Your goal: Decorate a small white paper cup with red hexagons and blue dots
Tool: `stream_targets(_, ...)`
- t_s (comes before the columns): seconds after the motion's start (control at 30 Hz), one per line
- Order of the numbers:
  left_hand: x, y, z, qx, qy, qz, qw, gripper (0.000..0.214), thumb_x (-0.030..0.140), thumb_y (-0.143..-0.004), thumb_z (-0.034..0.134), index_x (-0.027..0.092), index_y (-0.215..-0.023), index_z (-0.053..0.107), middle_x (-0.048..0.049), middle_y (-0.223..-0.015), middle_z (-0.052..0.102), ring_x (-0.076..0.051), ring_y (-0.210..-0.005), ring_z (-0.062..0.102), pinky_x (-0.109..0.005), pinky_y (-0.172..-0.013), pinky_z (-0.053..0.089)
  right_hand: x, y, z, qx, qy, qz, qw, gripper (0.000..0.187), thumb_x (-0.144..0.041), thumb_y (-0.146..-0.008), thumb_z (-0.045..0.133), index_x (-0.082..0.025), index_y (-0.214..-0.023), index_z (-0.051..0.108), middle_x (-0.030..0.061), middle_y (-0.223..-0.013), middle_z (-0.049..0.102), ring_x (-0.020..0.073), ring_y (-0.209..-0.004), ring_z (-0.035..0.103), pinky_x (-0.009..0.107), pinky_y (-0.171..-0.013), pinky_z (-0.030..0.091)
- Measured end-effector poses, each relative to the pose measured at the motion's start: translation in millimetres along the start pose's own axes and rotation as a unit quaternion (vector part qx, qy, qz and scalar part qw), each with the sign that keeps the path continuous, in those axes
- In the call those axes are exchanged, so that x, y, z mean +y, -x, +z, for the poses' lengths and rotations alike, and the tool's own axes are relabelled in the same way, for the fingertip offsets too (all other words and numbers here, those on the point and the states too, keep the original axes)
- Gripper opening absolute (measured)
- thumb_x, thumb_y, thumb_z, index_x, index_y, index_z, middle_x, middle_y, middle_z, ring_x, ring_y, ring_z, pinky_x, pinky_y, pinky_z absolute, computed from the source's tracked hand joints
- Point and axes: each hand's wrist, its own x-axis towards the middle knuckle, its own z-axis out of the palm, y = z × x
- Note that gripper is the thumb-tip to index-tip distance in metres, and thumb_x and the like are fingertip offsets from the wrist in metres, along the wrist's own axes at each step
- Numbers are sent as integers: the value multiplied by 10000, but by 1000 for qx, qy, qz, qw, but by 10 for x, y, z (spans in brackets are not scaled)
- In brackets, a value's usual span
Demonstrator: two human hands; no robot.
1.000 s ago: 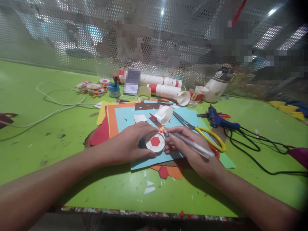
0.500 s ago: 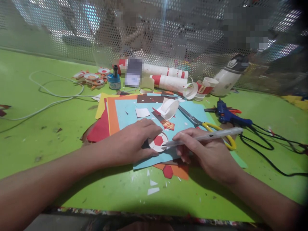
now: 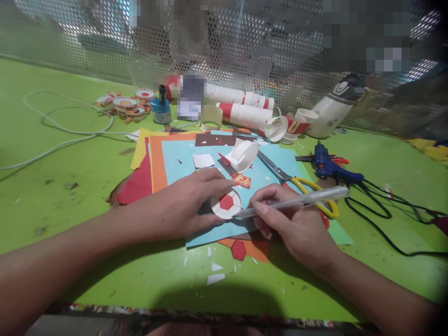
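A round white paper disc [image 3: 226, 202] with a red hexagon at its centre and dark lines running out to its rim lies on light blue paper [image 3: 199, 235]. My left hand [image 3: 189, 200] grips the disc's left side, thumb below and fingers above. In my right hand [image 3: 290, 214] is a slim clear-barrelled pen [image 3: 297, 200], its tip at the disc's lower right edge. Just beyond the disc lie a red-and-gold printed piece [image 3: 241, 179] and a cut white paper cup piece [image 3: 245, 156]. Scissors [image 3: 297, 181] with yellow handles rest behind my right hand.
A blue glue gun [image 3: 334, 170] with black cable lies at right. Stacked paper cups [image 3: 245, 115], a blue bottle [image 3: 161, 112], a phone [image 3: 191, 95] and a white flask [image 3: 331, 112] stand or lie behind. A red paper hexagon [image 3: 239, 250] and white scraps lie in front.
The pen tip has moved from over the disc's right part to its lower right edge. The whole view has shifted slightly; both hands keep their holds.
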Motion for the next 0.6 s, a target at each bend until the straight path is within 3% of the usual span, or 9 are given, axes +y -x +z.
stream_targets(0.13, 3, 20, -31, 3, -14, -31, 999, 643, 289, -886, 645, 256, -1450, 338, -70, -1294, 545, -233, -1147, 524, -350, -948, 448, 14, -2, -6, -1, -59, 28, 998, 122, -314, -900, 632, -221, -828, 604, -51, -578, 603, 66, -492, 534, 171, -464, 434)
stream_targets(0.33, -5, -13, -42, -30, 2, -54, 998, 398, 253, -866, 674, 202, -1233, 527, -53, -1204, 579, -221, -1132, 534, -335, -950, 442, 7, -9, 5, -13, -53, 44, 998, 140, -327, -905, 628, -220, -819, 600, -41, -626, 630, 69, -536, 568, 166, -480, 437)
stream_targets(0.6, -50, -28, -23, -29, 41, -35, 998, 426, 290, -861, 685, 194, -1246, 530, -55, -1250, 555, -214, -1184, 509, -333, -988, 431, 12, 22, -7, -34, 24, 50, 998, 116, -314, -933, 580, -232, -853, 595, -46, -644, 611, 76, -574, 578, 172, -520, 454)
